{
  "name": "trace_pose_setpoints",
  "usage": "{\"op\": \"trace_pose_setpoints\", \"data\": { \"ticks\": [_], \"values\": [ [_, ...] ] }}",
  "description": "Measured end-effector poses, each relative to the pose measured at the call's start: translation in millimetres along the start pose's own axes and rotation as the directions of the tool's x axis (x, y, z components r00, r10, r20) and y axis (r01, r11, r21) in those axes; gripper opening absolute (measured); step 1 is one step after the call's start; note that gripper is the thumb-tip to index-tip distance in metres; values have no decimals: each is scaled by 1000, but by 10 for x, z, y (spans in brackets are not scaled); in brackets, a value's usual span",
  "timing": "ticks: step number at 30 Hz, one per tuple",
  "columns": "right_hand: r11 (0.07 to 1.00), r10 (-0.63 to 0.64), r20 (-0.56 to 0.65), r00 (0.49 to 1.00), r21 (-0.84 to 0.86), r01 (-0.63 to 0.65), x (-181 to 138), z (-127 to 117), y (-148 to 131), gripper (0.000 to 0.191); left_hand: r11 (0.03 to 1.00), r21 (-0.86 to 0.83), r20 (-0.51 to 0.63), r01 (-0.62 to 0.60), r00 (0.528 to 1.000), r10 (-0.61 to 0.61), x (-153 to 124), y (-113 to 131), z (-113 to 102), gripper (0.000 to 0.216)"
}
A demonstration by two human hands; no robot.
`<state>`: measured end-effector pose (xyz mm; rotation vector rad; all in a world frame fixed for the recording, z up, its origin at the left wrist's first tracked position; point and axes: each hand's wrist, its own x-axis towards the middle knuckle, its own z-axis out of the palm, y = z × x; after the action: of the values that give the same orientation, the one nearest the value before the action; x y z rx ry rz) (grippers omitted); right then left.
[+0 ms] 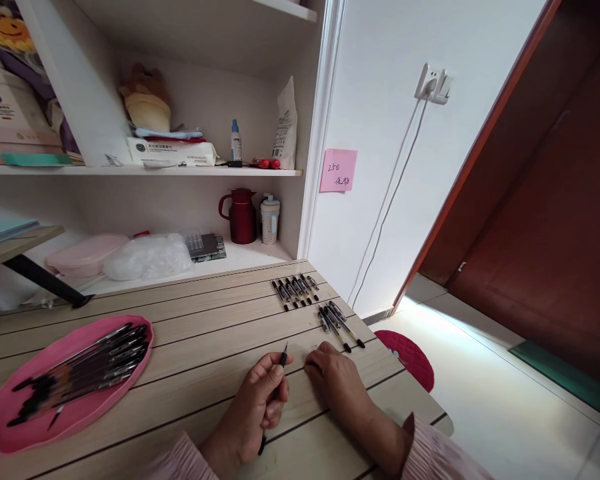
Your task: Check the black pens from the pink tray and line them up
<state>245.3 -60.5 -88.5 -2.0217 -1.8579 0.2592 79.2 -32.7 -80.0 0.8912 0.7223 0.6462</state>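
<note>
My left hand [257,400] is closed around a slim black pen [283,358], its tip pointing up and its other end showing below the palm. Just to the right, my right hand [337,377] rests on the table with its fingers curled down. Whatever those fingers may hold is hidden. Beyond it lie several pens with dark caps or ends [337,323] in a loose group. A second row of similar pens [295,291] lies side by side farther back. On the left, a pink tray [87,407] holds a pile of dark and clear pen parts.
The slatted wooden table [200,360] ends at a rounded right corner, near a red round stool seat [413,357]. Behind stands a white shelf with a red jug [243,217], a pale cup [269,220] and a plastic bag [150,257]. A black support [45,280] stands at left.
</note>
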Motion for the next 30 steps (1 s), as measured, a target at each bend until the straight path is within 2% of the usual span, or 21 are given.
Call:
{"op": "trace_pose_setpoints", "data": {
  "ticks": [11,18,25,30],
  "values": [
    [993,20,12,1000,115,-21,-36,-23,128,14,1000,-3,12,-5,1000,5,14,-21,-21,22],
    [999,42,35,999,-28,-41,-7,-61,119,20,1000,0,13,-2,1000,2,11,-24,-21,22],
    [948,168,-64,984,-263,-179,200,-239,384,20,1000,-17,35,9,999,-8,17,-26,-36,23],
    [931,168,-72,983,-317,-182,296,-239,426,20,1000,-19,24,15,1000,-15,18,-21,-34,23]
  ]
}}
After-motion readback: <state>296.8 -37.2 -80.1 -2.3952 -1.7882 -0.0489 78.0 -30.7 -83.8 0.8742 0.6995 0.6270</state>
